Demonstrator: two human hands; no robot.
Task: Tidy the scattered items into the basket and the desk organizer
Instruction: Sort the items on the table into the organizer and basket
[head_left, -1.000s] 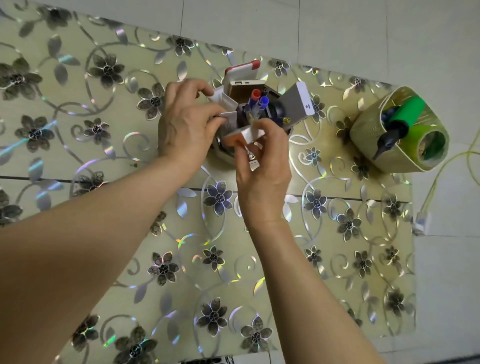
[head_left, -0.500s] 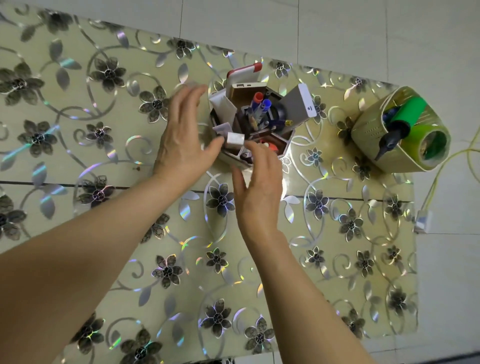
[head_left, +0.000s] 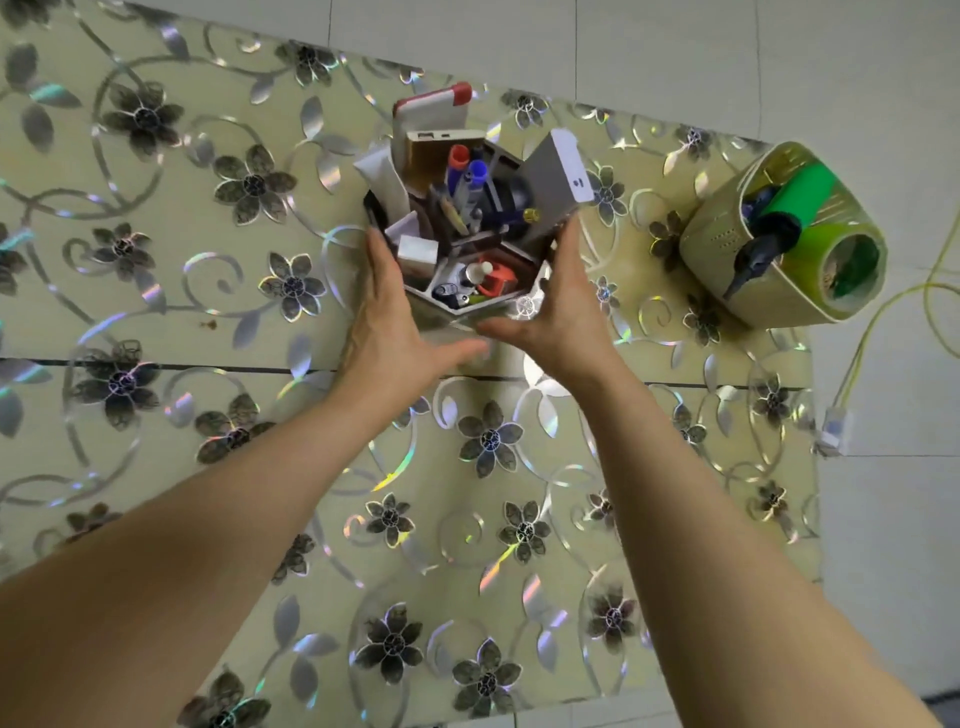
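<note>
The hexagonal desk organizer (head_left: 470, 310) stands at the far middle of the flowered table. It holds red- and blue-capped pens (head_left: 466, 174), a white power bank with a red end (head_left: 431, 108), a gold power bank (head_left: 441, 141), a white box (head_left: 558, 171), a white tube (head_left: 382, 176) and small bits in its front compartment. My left hand (head_left: 392, 317) lies against its left side and my right hand (head_left: 558, 312) against its right side, fingers straight, thumbs spread across the front. The cream basket (head_left: 711, 249) sits at the right with a green tool (head_left: 795, 195) inside.
A yellow cable (head_left: 883, 322) runs off the table's right edge to a white plug (head_left: 834, 431). Grey tiled floor lies beyond the far and right edges. The table's shiny cover (head_left: 156, 312) stretches to the left and towards me.
Both hands let go of the small white piece at the organizer's near compartment, opened, and moved apart to flank the organizer's two sides.
</note>
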